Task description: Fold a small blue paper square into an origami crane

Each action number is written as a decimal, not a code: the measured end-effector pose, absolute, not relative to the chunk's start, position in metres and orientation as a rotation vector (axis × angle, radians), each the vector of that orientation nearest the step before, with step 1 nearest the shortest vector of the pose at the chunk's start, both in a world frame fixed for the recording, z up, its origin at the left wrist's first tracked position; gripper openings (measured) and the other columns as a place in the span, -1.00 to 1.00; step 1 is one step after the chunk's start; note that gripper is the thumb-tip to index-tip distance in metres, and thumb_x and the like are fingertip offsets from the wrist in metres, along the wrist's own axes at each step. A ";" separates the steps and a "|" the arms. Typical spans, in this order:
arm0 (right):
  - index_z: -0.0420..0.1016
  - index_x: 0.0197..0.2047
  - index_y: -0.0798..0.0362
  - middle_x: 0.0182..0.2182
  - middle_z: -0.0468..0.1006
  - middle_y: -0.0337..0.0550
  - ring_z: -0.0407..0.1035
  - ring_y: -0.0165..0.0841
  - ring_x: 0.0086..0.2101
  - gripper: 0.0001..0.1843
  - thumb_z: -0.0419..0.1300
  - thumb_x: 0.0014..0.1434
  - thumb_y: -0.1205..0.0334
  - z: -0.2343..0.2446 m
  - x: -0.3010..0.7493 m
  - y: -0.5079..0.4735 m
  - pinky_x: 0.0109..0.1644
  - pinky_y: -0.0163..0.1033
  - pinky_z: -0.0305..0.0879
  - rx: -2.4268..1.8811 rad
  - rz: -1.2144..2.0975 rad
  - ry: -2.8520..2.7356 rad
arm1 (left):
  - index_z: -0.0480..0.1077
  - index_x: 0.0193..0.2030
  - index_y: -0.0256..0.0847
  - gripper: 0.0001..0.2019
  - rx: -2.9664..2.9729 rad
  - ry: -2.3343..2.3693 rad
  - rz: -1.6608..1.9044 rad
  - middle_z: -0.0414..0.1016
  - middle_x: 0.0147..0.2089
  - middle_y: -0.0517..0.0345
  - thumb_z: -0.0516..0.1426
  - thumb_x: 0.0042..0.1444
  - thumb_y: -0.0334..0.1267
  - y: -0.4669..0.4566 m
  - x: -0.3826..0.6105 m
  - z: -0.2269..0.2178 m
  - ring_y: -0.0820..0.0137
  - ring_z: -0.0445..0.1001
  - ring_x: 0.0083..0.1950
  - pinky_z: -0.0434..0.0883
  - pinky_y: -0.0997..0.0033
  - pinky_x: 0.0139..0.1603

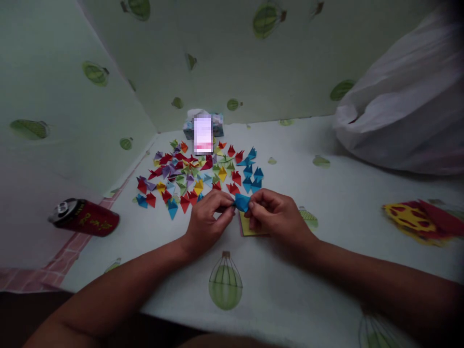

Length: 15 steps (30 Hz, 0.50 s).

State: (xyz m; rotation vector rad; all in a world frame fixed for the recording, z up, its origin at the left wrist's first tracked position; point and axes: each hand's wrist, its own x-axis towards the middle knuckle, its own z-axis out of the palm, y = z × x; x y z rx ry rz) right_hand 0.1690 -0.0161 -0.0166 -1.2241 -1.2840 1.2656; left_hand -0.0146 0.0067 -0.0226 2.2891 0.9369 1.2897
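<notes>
Head view: both hands meet at one small piece of blue folded paper, held up between them. The left hand [210,215] has its thumb and fingers drawn together on the left end of the blue folded paper [241,202]; the right hand [277,212] pinches the right end the same way, with no gap showing between thumb and forefinger. The paper's longer axis seems to run crosswise, from one pinch to the other, dipping slightly toward the right. Neither hand is clearly nearer, since each is touching an end; the finer creases are too small to tell.

Just under the grip, partly hidden by the right hand, lies a stack of paper squares [253,228] with a yellow top. Beyond the grip and mostly to its left spread many folded paper figures [172,208] in several colours, and past them a lit phone [203,133] stands before a tissue box [218,124]. Well left of the grip is a red can [87,217]; well right, a red and yellow bundle [424,220], with a white bag [406,106] farther off behind it.
</notes>
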 end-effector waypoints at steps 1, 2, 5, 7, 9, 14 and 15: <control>0.39 -0.43 0.07 -0.65 0.48 -0.26 0.33 -0.45 -0.64 -0.80 0.21 0.12 0.13 -0.017 0.169 -0.016 -0.52 -0.34 0.30 -1.221 1.312 -1.241 | 0.40 -0.31 -0.24 -0.88 2.334 0.929 1.314 0.53 -0.23 0.06 0.19 0.16 -0.52 0.007 -0.015 -0.022 0.39 0.55 -0.19 0.52 0.41 -0.20; 0.38 -0.43 0.06 -0.65 0.48 -0.26 0.33 -0.45 -0.64 -0.79 0.21 0.12 0.12 -0.018 0.169 -0.015 -0.52 -0.33 0.31 -1.214 1.344 -1.211 | 0.40 -0.30 -0.24 -0.87 2.388 0.918 1.333 0.53 -0.22 0.05 0.19 0.16 -0.53 0.007 -0.015 -0.021 0.38 0.55 -0.16 0.53 0.39 -0.16; 0.37 -0.41 0.06 -0.62 0.48 -0.26 0.34 -0.45 -0.62 -0.80 0.20 0.14 0.13 -0.020 0.169 -0.016 -0.50 -0.33 0.31 -1.198 1.339 -1.243 | 0.39 -0.29 -0.24 -0.87 2.542 0.882 1.348 0.54 -0.20 0.03 0.17 0.16 -0.54 0.007 -0.014 -0.021 0.38 0.55 -0.13 0.53 0.38 -0.12; 0.38 -0.39 0.06 -0.59 0.46 -0.26 0.34 -0.45 -0.58 -0.83 0.21 0.15 0.15 -0.022 0.169 -0.017 -0.49 -0.33 0.29 -1.201 1.252 -1.331 | 0.39 -0.28 -0.25 -0.88 2.605 0.867 1.327 0.54 -0.20 0.03 0.16 0.17 -0.54 0.006 -0.014 -0.021 0.39 0.55 -0.15 0.53 0.41 -0.15; 0.38 -0.36 0.06 -0.56 0.43 -0.27 0.33 -0.44 -0.55 -0.85 0.22 0.14 0.17 -0.023 0.169 -0.019 -0.48 -0.34 0.27 -1.203 1.156 -1.414 | 0.39 -0.27 -0.25 -0.88 2.636 0.858 1.302 0.54 -0.20 0.03 0.16 0.18 -0.53 0.005 -0.013 -0.021 0.41 0.55 -0.18 0.53 0.45 -0.19; 0.39 -0.31 0.07 -0.54 0.43 -0.27 0.34 -0.42 -0.53 -0.90 0.16 0.21 0.22 -0.021 0.170 -0.020 -0.45 -0.32 0.29 -1.160 1.065 -1.517 | 0.39 -0.27 -0.25 -0.89 2.635 0.870 1.284 0.54 -0.21 0.04 0.15 0.18 -0.53 0.004 -0.013 -0.020 0.42 0.56 -0.18 0.52 0.48 -0.19; 0.40 -0.30 0.08 -0.54 0.43 -0.27 0.34 -0.43 -0.53 -0.90 0.15 0.22 0.23 -0.021 0.171 -0.020 -0.44 -0.33 0.28 -1.144 1.046 -1.550 | 0.39 -0.28 -0.24 -0.88 2.625 0.879 1.286 0.54 -0.21 0.04 0.15 0.18 -0.53 0.004 -0.013 -0.020 0.41 0.56 -0.18 0.52 0.47 -0.18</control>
